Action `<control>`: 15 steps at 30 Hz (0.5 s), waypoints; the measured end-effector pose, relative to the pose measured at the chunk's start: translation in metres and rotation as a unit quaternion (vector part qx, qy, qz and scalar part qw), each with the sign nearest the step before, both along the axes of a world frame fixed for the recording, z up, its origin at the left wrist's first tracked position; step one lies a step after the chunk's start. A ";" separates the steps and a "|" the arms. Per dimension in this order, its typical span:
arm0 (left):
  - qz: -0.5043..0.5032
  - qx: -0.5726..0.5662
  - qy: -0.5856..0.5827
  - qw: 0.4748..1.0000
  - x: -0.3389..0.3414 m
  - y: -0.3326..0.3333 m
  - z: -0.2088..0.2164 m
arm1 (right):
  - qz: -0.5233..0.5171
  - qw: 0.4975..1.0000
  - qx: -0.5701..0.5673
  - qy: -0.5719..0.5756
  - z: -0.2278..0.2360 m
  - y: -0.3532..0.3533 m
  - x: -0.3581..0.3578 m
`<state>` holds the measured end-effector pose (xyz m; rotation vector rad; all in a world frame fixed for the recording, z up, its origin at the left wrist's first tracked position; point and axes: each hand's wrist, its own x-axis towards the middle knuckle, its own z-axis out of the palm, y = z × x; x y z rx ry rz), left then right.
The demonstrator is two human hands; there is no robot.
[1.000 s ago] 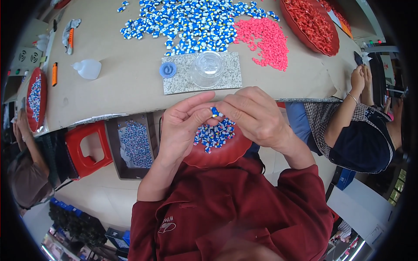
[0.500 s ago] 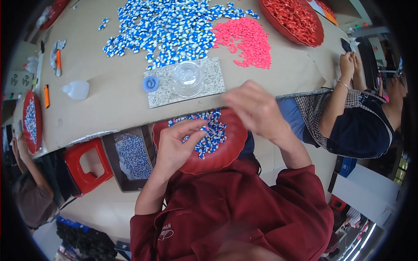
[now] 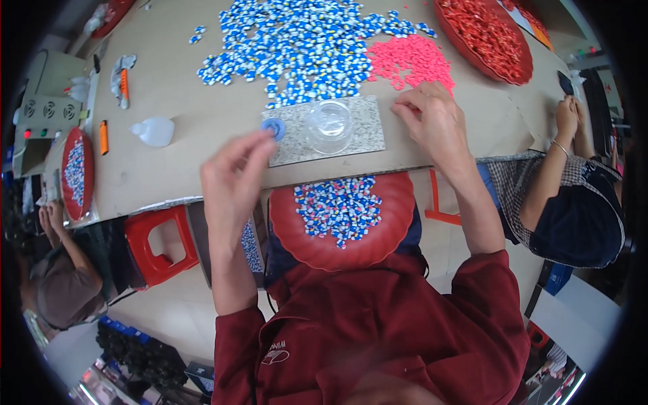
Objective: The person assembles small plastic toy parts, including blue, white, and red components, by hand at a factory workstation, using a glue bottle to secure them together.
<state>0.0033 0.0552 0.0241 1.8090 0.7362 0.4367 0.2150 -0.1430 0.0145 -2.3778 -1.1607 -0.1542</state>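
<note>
My left hand [image 3: 233, 172], blurred by motion, is over the table's front edge beside a small blue round cap-like dish [image 3: 273, 128]. Its thumb and fingers look apart and I see nothing held. My right hand [image 3: 435, 125] is above the table, right of a speckled stone slab [image 3: 287, 150] and just in front of a patch of small pink pieces [image 3: 408, 57]. Its fingertips are drawn together; anything between them is too small to make out. A clear round dish [image 3: 329, 128] stands on the slab. On my lap, a red scalloped bowl [image 3: 324, 253] holds many small blue-and-white pieces [image 3: 341, 209].
A big spread of blue-and-white pieces [image 3: 297, 47] covers the table's far part. Nearby are a red tray of red pieces [image 3: 526, 71], a white squeeze bottle [image 3: 156, 132] and an orange cutter [image 3: 104, 138]. Co-workers sit at left and right; a red stool [image 3: 138, 246] is at left.
My left hand has left the bowl and moved forward and left toward the blue dish. My right hand has moved forward to the pink pieces. The whole view has shifted slightly.
</note>
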 end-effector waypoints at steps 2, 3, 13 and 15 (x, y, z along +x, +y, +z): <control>0.071 0.110 0.003 0.991 0.019 0.031 -0.008 | 0.015 1.000 -0.001 -0.006 0.000 0.000 0.000; 0.088 0.134 0.013 0.987 0.028 0.043 -0.010 | 0.025 1.000 -0.006 -0.015 0.000 0.002 0.000; 0.013 0.353 0.007 0.936 0.073 0.079 -0.037 | 0.069 0.997 0.005 0.021 0.002 -0.007 0.009; 0.050 0.230 0.009 0.972 0.066 0.081 -0.034 | 0.047 0.998 0.022 0.037 0.002 -0.008 0.012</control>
